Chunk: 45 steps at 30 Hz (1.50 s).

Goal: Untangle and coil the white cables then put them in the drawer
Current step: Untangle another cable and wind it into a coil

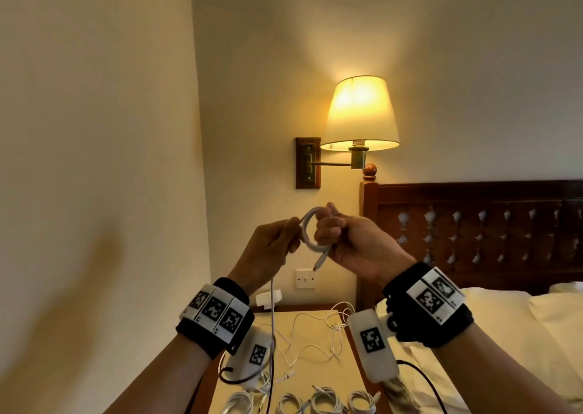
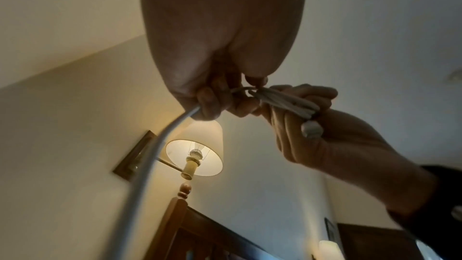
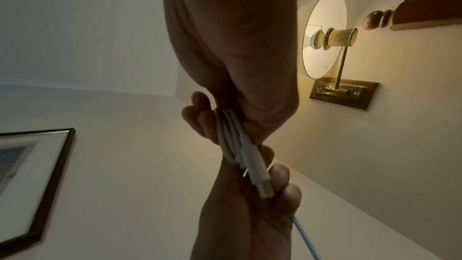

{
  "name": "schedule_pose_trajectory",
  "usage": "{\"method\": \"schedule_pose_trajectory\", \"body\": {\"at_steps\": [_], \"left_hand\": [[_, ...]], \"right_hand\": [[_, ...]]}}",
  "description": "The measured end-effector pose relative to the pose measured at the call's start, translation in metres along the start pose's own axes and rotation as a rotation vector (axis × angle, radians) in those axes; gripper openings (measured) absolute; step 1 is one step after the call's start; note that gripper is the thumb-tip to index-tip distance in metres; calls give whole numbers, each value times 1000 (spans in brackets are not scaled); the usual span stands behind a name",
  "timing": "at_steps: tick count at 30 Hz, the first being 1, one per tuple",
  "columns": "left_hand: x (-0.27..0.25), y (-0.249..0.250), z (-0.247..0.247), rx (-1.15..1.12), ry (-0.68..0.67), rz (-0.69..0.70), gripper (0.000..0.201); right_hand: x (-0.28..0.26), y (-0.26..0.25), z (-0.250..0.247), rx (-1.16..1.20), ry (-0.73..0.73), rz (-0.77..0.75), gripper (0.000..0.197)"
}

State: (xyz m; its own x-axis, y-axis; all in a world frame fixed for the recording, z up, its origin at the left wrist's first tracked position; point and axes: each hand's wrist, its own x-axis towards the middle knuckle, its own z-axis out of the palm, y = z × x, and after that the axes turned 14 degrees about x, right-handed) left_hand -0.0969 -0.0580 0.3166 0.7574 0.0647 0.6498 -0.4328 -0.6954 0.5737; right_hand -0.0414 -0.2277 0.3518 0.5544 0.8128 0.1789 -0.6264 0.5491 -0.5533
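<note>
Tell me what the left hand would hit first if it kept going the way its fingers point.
Probably the right hand: the left hand points across the cable coil they share, nearly touching already.
</note>
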Motion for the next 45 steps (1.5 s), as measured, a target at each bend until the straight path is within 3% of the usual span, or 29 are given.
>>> {"method": "schedule_pose_trajectory", "body": {"at_steps": [4, 7, 9, 11, 12, 13, 15, 18, 20, 25, 30, 36, 40, 43, 45], "left_hand": [[-16, -35, -4, 184, 24, -16, 31], [-33, -54, -2, 293, -59, -36, 29], [-40, -42, 5, 424, -266, 14, 31], [-41, -14, 11, 507, -487, 120, 33], [-40, 1, 11, 495, -534, 161, 34], [-37, 15, 9, 460, -533, 186, 33], [-30, 36, 0, 368, -406, 222, 31], [-13, 42, -14, 380, -122, 292, 30], [0, 36, -18, 460, -16, 343, 31], [19, 14, -23, 583, 43, 349, 35], [27, 5, -28, 421, -203, 281, 35], [22, -33, -26, 260, -401, 82, 26], [12, -57, -27, 160, -472, -102, 26], [9, -64, -28, 374, -459, -64, 26], [9, -65, -24, 520, -372, -26, 24]], "right_hand": [[-5, -27, 5, 92, 14, -138, 34], [-10, -40, 9, 65, 39, -279, 31], [-8, -37, 6, -112, 43, -311, 29], [-3, -29, -1, -475, 47, -347, 31], [-1, -23, -4, -681, 45, -371, 31], [1, -19, -6, -856, 38, -390, 31], [2, -13, -8, -1074, 16, -401, 30], [1, -10, -9, -1236, -65, -375, 29], [0, -6, -9, -1274, -99, -349, 29], [-2, -6, -8, -1180, -77, -282, 34], [-4, -8, -14, -727, -79, -68, 35], [-1, -13, -15, -195, -69, -32, 30], [-1, -21, -12, -136, -53, -49, 32], [0, -23, -10, -196, -7, -54, 34], [1, -21, -10, -215, 8, -62, 35]]}}
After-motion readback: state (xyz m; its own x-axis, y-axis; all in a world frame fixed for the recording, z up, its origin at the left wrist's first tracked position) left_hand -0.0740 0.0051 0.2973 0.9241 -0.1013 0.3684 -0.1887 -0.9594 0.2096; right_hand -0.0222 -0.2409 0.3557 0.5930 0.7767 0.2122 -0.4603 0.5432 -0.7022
